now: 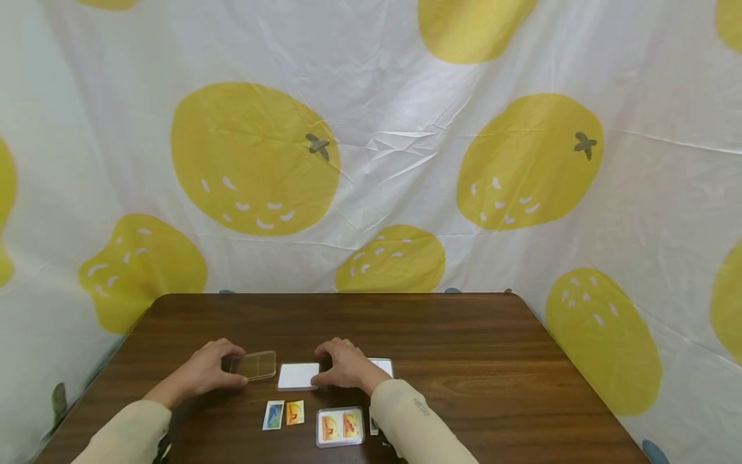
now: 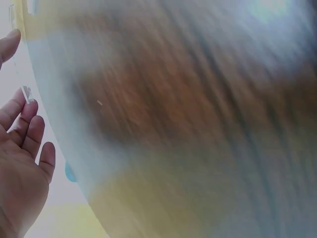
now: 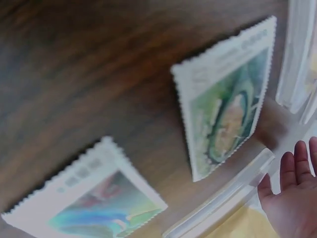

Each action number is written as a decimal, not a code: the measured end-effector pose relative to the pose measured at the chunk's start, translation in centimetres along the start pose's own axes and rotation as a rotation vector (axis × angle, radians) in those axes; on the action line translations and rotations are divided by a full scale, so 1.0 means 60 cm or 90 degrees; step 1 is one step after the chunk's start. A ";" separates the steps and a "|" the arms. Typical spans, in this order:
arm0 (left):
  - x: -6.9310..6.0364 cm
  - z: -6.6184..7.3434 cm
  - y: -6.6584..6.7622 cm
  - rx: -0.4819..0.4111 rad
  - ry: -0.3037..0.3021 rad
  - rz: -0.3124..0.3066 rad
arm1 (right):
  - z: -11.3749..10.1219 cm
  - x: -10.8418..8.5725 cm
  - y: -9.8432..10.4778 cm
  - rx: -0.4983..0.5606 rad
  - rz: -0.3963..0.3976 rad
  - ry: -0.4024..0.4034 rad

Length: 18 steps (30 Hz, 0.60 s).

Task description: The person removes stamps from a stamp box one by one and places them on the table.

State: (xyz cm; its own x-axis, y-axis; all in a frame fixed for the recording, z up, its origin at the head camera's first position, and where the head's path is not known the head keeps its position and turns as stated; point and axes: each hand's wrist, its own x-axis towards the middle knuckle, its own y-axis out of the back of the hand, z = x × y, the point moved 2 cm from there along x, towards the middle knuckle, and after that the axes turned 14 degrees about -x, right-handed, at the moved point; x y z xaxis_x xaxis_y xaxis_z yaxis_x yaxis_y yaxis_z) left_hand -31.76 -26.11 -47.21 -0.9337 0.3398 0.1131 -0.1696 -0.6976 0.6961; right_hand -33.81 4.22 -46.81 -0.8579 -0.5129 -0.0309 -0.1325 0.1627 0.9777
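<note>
My left hand (image 1: 211, 367) holds a clear plastic lid (image 1: 259, 365) by its edges, above the table's left part; in the left wrist view the lid's thin edge (image 2: 27, 93) spans from thumb to fingers. To its right lies a flat clear case with a white insert (image 1: 298, 376). My right hand (image 1: 344, 366) grips that case at its right end, thumb at the near corner and fingers at the far one. Two stamps, one blue-green (image 1: 273, 415) and one orange (image 1: 295, 412), lie in front of the case.
A closed clear case with two orange stamps (image 1: 340, 426) lies nearer me. Another white case (image 1: 382, 366) is partly behind the right wrist. More stamps (image 3: 225, 106) lie under the right forearm. A fruit-print curtain (image 1: 382, 174) hangs behind the brown table (image 1: 464, 335).
</note>
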 end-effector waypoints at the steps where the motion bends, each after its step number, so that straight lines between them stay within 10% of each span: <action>1: 0.002 0.004 -0.001 -0.001 -0.003 -0.002 | -0.001 0.001 0.002 0.008 0.004 0.000; 18: 0.041 0.060 -0.033 0.012 -0.048 -0.026 | -0.026 0.014 0.016 0.070 0.023 0.030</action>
State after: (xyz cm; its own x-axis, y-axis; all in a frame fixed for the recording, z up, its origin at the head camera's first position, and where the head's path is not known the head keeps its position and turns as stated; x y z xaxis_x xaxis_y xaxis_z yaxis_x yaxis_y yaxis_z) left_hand -32.60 -21.63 -45.77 -0.8995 0.4148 0.1374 -0.2003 -0.6709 0.7140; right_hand -33.88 2.64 -45.58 -0.8396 -0.5429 0.0163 -0.1578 0.2725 0.9491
